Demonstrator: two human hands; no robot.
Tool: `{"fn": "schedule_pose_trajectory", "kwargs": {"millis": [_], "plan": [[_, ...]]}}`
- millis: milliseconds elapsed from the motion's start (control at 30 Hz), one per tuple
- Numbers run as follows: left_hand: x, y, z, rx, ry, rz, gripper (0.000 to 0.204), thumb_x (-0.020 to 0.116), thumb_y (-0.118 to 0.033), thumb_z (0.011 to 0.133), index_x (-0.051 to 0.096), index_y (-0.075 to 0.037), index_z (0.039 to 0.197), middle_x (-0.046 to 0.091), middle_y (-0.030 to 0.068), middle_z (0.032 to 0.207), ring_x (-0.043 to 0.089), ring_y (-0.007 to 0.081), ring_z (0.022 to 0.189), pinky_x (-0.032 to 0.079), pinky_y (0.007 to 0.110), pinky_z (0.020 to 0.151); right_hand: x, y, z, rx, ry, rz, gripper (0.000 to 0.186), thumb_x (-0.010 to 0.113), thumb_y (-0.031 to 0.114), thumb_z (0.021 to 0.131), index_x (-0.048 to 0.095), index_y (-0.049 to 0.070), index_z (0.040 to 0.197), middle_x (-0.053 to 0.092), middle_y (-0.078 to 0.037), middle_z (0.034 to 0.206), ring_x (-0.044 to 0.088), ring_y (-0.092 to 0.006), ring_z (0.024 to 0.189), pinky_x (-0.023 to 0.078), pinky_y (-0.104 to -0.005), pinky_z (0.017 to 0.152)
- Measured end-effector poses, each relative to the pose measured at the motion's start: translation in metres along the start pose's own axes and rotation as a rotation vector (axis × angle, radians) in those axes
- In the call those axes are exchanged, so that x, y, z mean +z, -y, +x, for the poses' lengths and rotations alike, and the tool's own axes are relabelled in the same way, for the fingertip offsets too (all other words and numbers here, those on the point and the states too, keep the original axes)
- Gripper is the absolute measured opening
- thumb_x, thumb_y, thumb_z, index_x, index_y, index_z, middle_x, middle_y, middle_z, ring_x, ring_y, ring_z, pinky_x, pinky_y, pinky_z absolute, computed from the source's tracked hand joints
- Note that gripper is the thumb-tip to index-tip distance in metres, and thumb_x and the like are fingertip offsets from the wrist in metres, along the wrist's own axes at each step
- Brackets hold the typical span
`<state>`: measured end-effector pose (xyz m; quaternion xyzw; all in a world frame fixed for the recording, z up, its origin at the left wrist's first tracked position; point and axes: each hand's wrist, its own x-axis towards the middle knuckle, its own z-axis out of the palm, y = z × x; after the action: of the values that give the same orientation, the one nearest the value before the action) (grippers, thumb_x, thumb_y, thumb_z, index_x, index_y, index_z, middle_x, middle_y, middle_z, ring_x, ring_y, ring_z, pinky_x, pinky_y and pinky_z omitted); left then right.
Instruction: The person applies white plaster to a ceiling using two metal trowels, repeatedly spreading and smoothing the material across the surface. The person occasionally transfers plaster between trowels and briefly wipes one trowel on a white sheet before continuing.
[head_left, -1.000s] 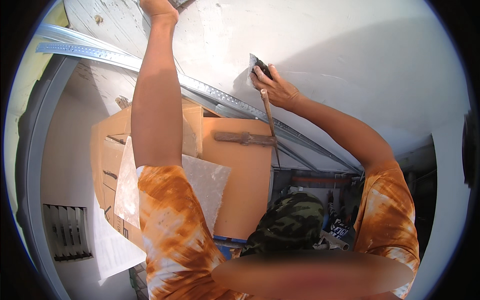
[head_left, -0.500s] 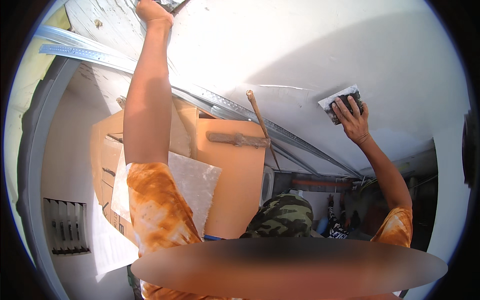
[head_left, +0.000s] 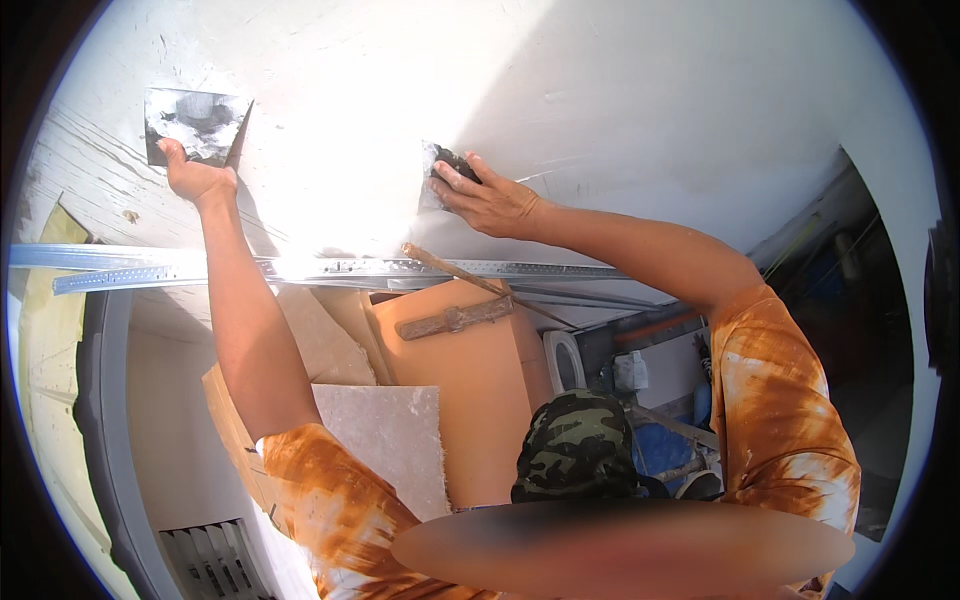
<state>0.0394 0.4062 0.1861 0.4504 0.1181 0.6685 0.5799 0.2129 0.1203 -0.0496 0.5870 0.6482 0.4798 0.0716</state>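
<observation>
Currently, in the left hand (head_left: 200, 184), toward the upper left: a dark square plate (head_left: 195, 118) with white paste smeared across its face. Grip on the plate: closed at the lower edge, thumb against the near side; other fingers hidden, placement impossible to tell. In the right hand (head_left: 492, 204), near the upper middle: a scraper (head_left: 456, 160) with a dark back and a pale blade. Grip on the scraper: closed, with fingers over the dark part. Position of the scraper: close against a smooth white surface (head_left: 650, 120), near the boundary between sunlight and shade; exact contact of the edge not discernible. Plate and scraper: well apart, both above perforated metal channels (head_left: 150, 272). In front of the channels: a thin wooden stick (head_left: 455, 270), slanted down to the right. Below: a large cardboard box (head_left: 460, 380), with a brown wooden piece (head_left: 440, 324) over its upper part, near the stick. To the left: a pale board (head_left: 390, 425) with a rough edge. Near the bottom, between orange-and-white sleeves (head_left: 785, 400): a camouflage cap (head_left: 575, 450).
</observation>
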Motion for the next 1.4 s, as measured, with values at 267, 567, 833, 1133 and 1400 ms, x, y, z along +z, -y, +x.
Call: {"fn": "schedule_pose_trajectory", "kwargs": {"millis": [267, 567, 833, 1133, 1400], "plan": [[-0.001, 0.002, 0.008, -0.042, -0.067, -0.035, 0.052, 0.062, -0.044, 0.097, 0.056, -0.014, 0.140, 0.050, 0.0067, 0.142, 0.048, 0.0317, 0.132, 0.045, 0.060, 0.105, 0.021, -0.124, -0.241, 0.331, -0.097, -0.099, 0.043, 0.055, 0.021, 0.095, 0.063, 0.028, 0.137, 0.043, 0.006, 0.158, 0.034, -0.0259, 0.148, 0.027, -0.0583, 0.116], [0.007, 0.003, -0.003, 0.039, -0.047, 0.019, 0.058, 0.057, -0.051, 0.099, 0.053, -0.013, 0.142, 0.053, 0.0066, 0.142, 0.051, 0.0299, 0.132, 0.044, 0.054, 0.106, -0.002, -0.078, -0.311, 0.531, -0.082, 0.031, 0.039, 0.061, 0.011, 0.089, 0.070, 0.024, 0.124, 0.060, 0.004, 0.143, 0.047, -0.0249, 0.139, 0.028, -0.0544, 0.112], [-0.001, 0.002, 0.003, 0.040, -0.002, 0.055, 0.061, 0.056, -0.053, 0.099, 0.052, -0.012, 0.144, 0.047, 0.0073, 0.148, 0.048, 0.0305, 0.133, 0.042, 0.056, 0.106, -0.005, 0.010, 0.002, 0.038, -0.139, 0.270, 0.037, 0.055, 0.023, 0.096, 0.068, 0.019, 0.131, 0.050, 0.001, 0.154, 0.032, -0.0257, 0.150, 0.026, -0.0553, 0.120], [-0.001, 0.000, 0.000, -0.016, 0.026, 0.045, 0.060, 0.059, -0.052, 0.097, 0.050, -0.015, 0.144, 0.047, 0.0078, 0.146, 0.045, 0.0340, 0.135, 0.046, 0.063, 0.103, 0.006, -0.035, -0.040, 0.123, -0.199, 0.072, 0.034, 0.056, 0.026, 0.096, 0.070, 0.018, 0.126, 0.054, -0.003, 0.148, 0.036, -0.0272, 0.147, 0.035, -0.0542, 0.112], [0.004, 0.002, 0.000, 0.012, 0.000, 0.023, 0.056, 0.054, -0.047, 0.100, 0.053, -0.014, 0.145, 0.054, 0.0076, 0.143, 0.051, 0.0343, 0.133, 0.041, 0.061, 0.109, 0.030, -0.143, -0.283, 0.437, -0.143, -0.123, 0.047, 0.062, 0.010, 0.089, 0.068, 0.030, 0.131, 0.053, 0.009, 0.152, 0.042, -0.0244, 0.144, 0.026, -0.0544, 0.118]]}}
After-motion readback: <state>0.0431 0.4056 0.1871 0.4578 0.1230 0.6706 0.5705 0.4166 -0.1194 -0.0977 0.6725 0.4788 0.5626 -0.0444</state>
